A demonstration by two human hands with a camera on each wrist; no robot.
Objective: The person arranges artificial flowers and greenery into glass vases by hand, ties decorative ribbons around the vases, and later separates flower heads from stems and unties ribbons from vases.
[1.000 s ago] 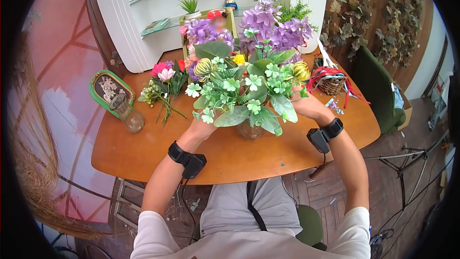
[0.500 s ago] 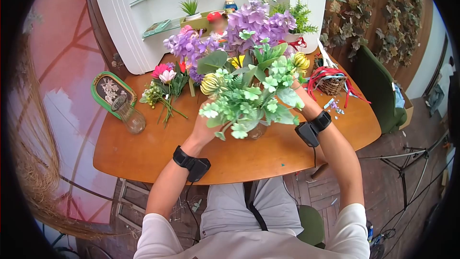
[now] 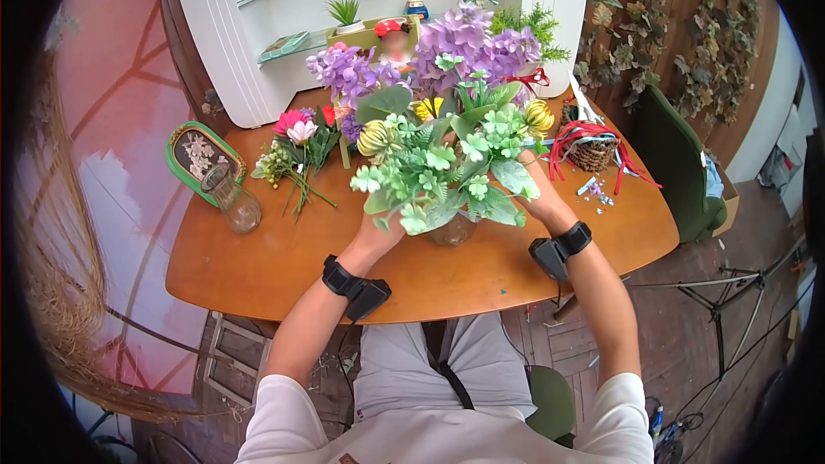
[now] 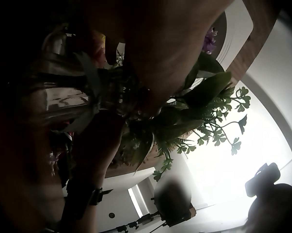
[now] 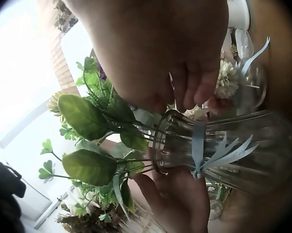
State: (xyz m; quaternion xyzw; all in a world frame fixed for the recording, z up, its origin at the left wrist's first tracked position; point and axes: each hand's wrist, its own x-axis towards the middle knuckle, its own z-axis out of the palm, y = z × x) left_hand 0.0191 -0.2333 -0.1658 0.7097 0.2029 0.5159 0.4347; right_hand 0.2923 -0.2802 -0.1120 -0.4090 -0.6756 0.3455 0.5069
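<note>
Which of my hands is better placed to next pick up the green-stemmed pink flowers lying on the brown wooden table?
Probably your left hand: it's nearer the green-stemmed pink flowers, while your right hand is across the leafy green bouquet from them.

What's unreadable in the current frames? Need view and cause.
Left hand and right hand: fingertips hidden by foliage, head view.
Ribbon on the vase: covered by foliage, head view.
Vase base: lost in darkness, left wrist view.
Red-topped figure: part obscured by a blurred patch, head view.
</note>
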